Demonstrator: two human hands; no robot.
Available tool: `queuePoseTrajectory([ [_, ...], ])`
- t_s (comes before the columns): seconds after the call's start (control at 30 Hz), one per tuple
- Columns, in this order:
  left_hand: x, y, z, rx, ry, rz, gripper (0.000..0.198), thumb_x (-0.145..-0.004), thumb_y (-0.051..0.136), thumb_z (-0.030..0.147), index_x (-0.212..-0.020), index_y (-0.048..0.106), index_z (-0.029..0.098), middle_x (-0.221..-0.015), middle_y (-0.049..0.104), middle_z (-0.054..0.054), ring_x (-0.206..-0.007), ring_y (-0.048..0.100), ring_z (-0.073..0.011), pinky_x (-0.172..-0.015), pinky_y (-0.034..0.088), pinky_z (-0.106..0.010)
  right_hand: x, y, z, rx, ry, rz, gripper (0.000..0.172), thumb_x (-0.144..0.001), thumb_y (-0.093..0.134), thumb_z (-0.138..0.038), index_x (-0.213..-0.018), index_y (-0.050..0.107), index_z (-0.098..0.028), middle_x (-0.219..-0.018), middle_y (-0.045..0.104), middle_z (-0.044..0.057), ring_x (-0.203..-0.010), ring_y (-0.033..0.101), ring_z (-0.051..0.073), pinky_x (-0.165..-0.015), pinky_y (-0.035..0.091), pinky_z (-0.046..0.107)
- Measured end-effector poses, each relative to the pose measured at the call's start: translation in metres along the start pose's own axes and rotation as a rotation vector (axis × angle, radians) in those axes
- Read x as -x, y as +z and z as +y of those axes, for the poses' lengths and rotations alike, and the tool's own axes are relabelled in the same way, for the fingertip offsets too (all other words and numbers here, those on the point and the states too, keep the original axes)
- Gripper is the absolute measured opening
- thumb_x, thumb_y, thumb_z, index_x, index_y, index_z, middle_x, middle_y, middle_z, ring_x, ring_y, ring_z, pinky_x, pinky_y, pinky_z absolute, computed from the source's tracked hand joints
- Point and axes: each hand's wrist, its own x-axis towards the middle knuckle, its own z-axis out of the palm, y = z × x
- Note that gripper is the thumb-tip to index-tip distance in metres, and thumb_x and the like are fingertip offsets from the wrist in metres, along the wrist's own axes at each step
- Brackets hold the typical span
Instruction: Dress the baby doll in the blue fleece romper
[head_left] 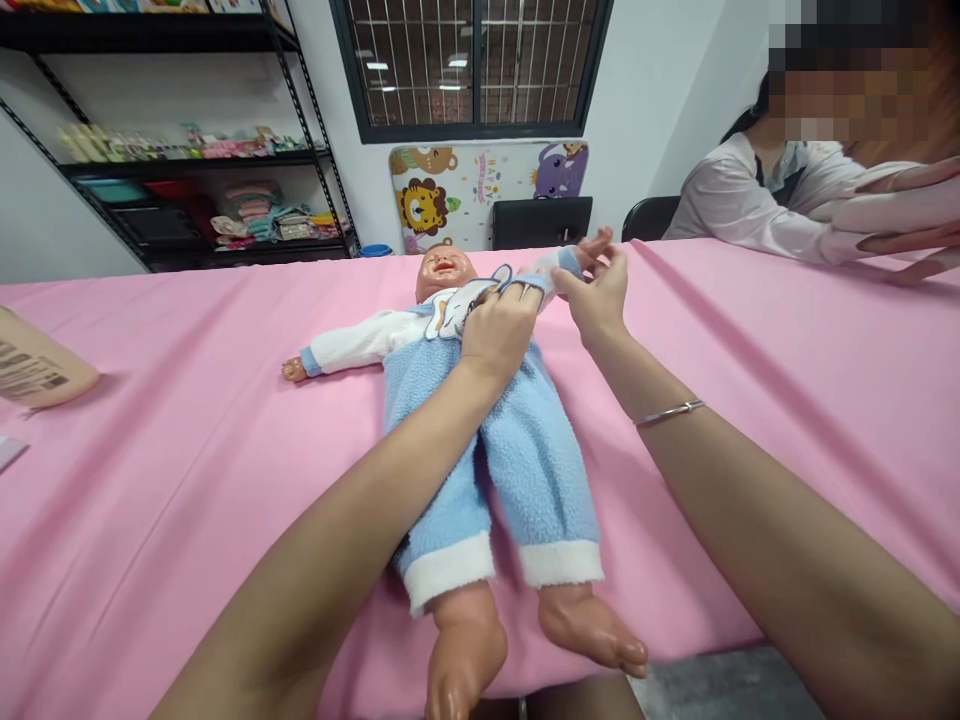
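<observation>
We seemingly adjust the doll's [529, 440] sleeve [546, 264] — right hand [606, 292] holding its wrist [585, 252], left hand's [501, 328] grip unclear — the next move calling for steady support.

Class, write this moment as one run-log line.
left hand: on chest of blue-and-white-clothed plastic baby doll | right hand: at doll's blue sleeve cuff | doll: face up on creased pink cloth
</observation>
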Motion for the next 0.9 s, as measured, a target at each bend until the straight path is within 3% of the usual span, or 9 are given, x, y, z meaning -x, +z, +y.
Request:
queuePoseTrajectory([
  [0.07,0.0,0.001,0.0,0.013,-0.005,0.072,0.044,-0.098,0.023,0.013,-0.135,0.047,0.012,-0.128,0.056,-0.015,-0.113,0.056,-0.0243,-0.095,0.047,-0.034,0.003,0.0,-0.015,-0.047,-0.038,-0.064,0.055,-0.071,0.061,-0.025,-0.124,0.048,-0.019,-0.117,0.058,0.01,-0.104,0.059,0.025,-0.09,0.05,0.041],
  [0.17,0.0,0.001,-0.001,0.054,-0.011,0.155,0.05,-0.096,0.016,0.01,-0.137,0.044,0.014,-0.13,0.055,-0.014,-0.125,0.048,-0.0222,-0.111,0.033,-0.036,0.011,-0.001,-0.041,0.038,-0.109,-0.294,0.045,-0.064,0.063,-0.016,-0.109,0.061,-0.017,-0.106,0.065,0.007,-0.101,0.059,0.026,-0.093,0.048,0.04],
  [0.27,0.001,0.001,-0.002,0.088,0.013,0.159,0.05,-0.096,0.016,0.011,-0.138,0.042,0.014,-0.129,0.055,-0.014,-0.126,0.046,-0.0224,-0.112,0.03,-0.037,0.016,-0.003,-0.06,0.116,-0.076,-0.461,0.035,-0.062,0.059,-0.009,-0.095,0.067,-0.016,-0.104,0.065,0.006,-0.103,0.058,0.027,-0.094,0.046,0.038],
  [0.37,0.0,0.0,-0.003,0.081,0.015,0.086,0.045,-0.095,0.023,0.01,-0.136,0.043,0.006,-0.131,0.053,-0.019,-0.126,0.045,-0.025,-0.111,0.032,-0.035,0.017,-0.006,-0.071,-0.038,0.038,-0.524,0.032,-0.058,0.056,-0.004,-0.085,0.068,-0.016,-0.096,0.067,0.004,-0.104,0.058,0.027,-0.094,0.046,0.036],
  [0.43,-0.001,0.0,-0.003,0.06,-0.006,0.025,0.043,-0.094,0.029,0.009,-0.134,0.044,0.004,-0.131,0.052,-0.02,-0.124,0.047,-0.0269,-0.107,0.037,-0.036,0.017,-0.009,-0.075,-0.221,0.156,-0.527,0.028,-0.057,0.057,-0.005,-0.081,0.067,-0.015,-0.085,0.067,0.002,-0.099,0.059,0.025,-0.088,0.048,0.035],
  [0.57,-0.003,0.0,-0.005,-0.005,-0.054,-0.043,0.045,-0.092,0.04,0.013,-0.137,0.042,0.008,-0.12,0.059,-0.019,-0.108,0.056,-0.0288,-0.086,0.049,-0.035,0.019,-0.014,-0.081,-0.443,0.41,-0.51,0.01,-0.061,0.062,-0.008,-0.07,0.061,-0.013,-0.064,0.058,0.001,-0.067,0.057,0.015,-0.069,0.048,0.028],
  [0.77,-0.002,-0.005,-0.001,-0.019,-0.04,-0.12,0.027,-0.091,0.047,0.018,-0.112,0.062,0.01,-0.104,0.066,-0.017,-0.104,0.058,-0.0318,-0.081,0.048,-0.037,0.018,-0.012,-0.079,-0.4,0.549,-0.333,0.015,-0.068,0.057,0.0,-0.064,0.052,-0.014,-0.063,0.052,-0.003,-0.062,0.052,0.008,-0.062,0.049,0.022],
  [0.9,0.0,-0.012,0.006,-0.03,0.01,-0.115,0.027,-0.09,0.046,0.013,-0.111,0.063,0.007,-0.109,0.064,-0.019,-0.108,0.055,-0.0307,-0.084,0.046,-0.036,0.011,-0.007,-0.069,-0.283,0.593,-0.278,0.014,-0.072,0.059,-0.002,-0.066,0.054,-0.014,-0.061,0.052,-0.003,-0.059,0.051,0.009,-0.057,0.052,0.023],
])
